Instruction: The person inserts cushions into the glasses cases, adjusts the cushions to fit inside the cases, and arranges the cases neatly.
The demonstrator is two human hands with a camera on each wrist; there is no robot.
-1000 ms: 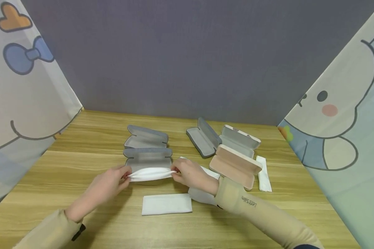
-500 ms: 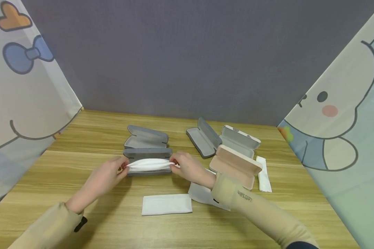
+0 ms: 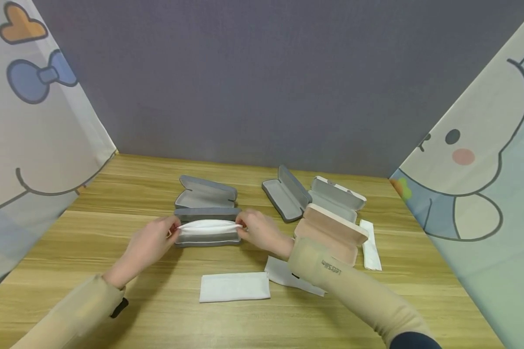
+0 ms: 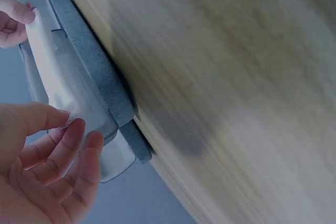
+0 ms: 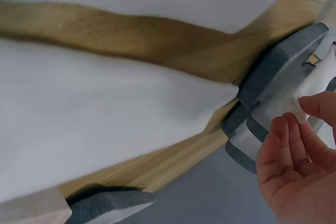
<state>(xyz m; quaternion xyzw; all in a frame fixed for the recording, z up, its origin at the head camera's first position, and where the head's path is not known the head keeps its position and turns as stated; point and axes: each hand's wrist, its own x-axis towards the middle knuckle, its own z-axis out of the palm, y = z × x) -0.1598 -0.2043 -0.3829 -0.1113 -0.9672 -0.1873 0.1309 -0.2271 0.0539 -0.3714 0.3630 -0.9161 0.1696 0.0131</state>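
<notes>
A long folded white cloth [image 3: 207,227] stretches between both hands, level with the tray of an open grey glasses case [image 3: 207,240]. My left hand [image 3: 150,242] pinches its left end between thumb and fingertips. At the other end, my right hand [image 3: 263,232] pinches the cloth the same way. In the left wrist view, the cloth [image 4: 50,64] overlaps the case's grey lining, and the left fingertips [image 4: 73,121] sit at its near end. The right wrist view has the right hand [image 5: 299,166] holding the cloth's tip beside the grey case [image 5: 281,66].
Behind stands another open grey case [image 3: 205,193]. Farther right are a third grey case [image 3: 286,196], a patterned case [image 3: 336,198] and a pink case [image 3: 325,237], all open. White cloths [image 3: 234,287] lie in front, one [image 3: 288,276] partly under the right sleeve; a narrow cloth [image 3: 370,245] lies at right.
Both hands have carried the white cloth away from the body, from the front edge of the grey case to over its tray. The right forearm has shifted slightly left.
</notes>
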